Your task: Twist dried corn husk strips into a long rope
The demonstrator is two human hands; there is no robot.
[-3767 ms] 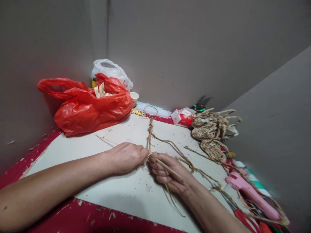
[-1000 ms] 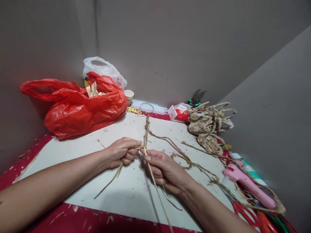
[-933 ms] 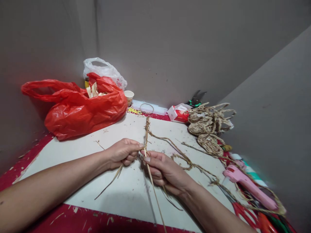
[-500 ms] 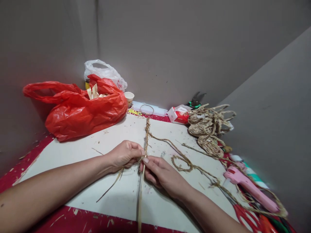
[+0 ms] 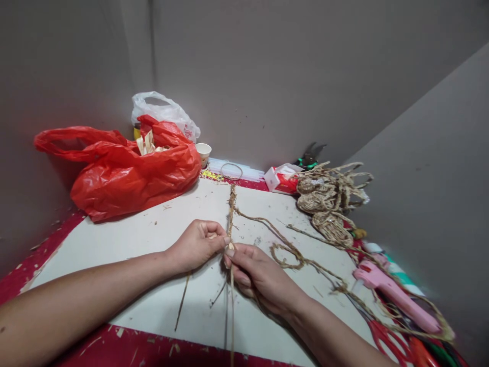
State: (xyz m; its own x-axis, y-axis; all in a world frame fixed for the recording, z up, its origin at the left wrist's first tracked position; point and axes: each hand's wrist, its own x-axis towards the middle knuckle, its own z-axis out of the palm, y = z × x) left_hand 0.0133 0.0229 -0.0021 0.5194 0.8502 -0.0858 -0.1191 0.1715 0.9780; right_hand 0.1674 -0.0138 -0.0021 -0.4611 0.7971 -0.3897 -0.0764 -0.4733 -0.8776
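A narrow braid of straw-coloured plant fibre [image 5: 231, 209] runs down the middle of the white board [image 5: 171, 300]. At its lower end my left hand [image 5: 198, 244] pinches the strands between thumb and forefinger. My right hand [image 5: 254, 270] grips the same spot from the other side, fingers curled and thumb on top, nearly touching the left thumb. A loose strand [image 5: 232, 321] hangs from between the hands toward the near edge. Another thin strand [image 5: 182, 303] sticks out below my left hand. The inner fingers of both hands are partly hidden.
A red plastic bag [image 5: 133, 178] with dry strips stands at left, a paper cup [image 5: 203, 151] beside it. Coiled rope pieces [image 5: 324, 199] lie at back right. Along the right edge are a pink glue gun [image 5: 397, 295], red-handled scissors [image 5: 387, 339] and long twisted cord [image 5: 286, 244].
The hanging strand has swung slightly right and looks thinner. The loose strands under my left hand have shifted. Both hands remain pinching at the braid's lower end.
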